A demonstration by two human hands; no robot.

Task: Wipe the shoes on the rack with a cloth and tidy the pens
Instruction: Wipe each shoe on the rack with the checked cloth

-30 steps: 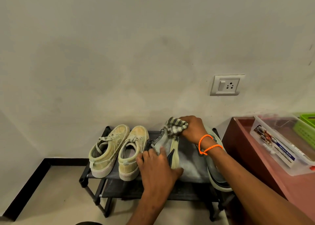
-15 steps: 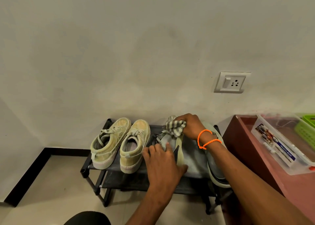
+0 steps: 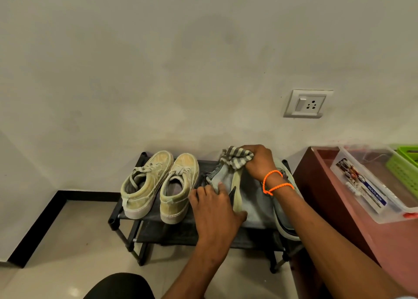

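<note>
A black shoe rack (image 3: 126, 217) stands against the wall. Two yellowish sneakers (image 3: 144, 183) (image 3: 178, 185) sit side by side on its left half. On the right half lies a grey shoe (image 3: 228, 181) with a pale stripe. My left hand (image 3: 214, 210) presses down on that shoe's heel end and grips it. My right hand (image 3: 260, 160), with orange bands at the wrist, is shut on a striped grey-and-white cloth (image 3: 236, 157) held against the shoe's toe. A second grey shoe (image 3: 282, 212) lies partly hidden under my right forearm.
A reddish-brown table (image 3: 389, 242) stands to the right of the rack. On it are a clear plastic box (image 3: 380, 185) with a printed label and a green basket (image 3: 404, 163). A wall socket (image 3: 305, 104) is above. My dark knee (image 3: 119, 285) shows at the bottom.
My right hand has shifted the cloth slightly along the grey shoe's toe. The view has drifted, so the rack sits a little higher and my knee has come into sight.
</note>
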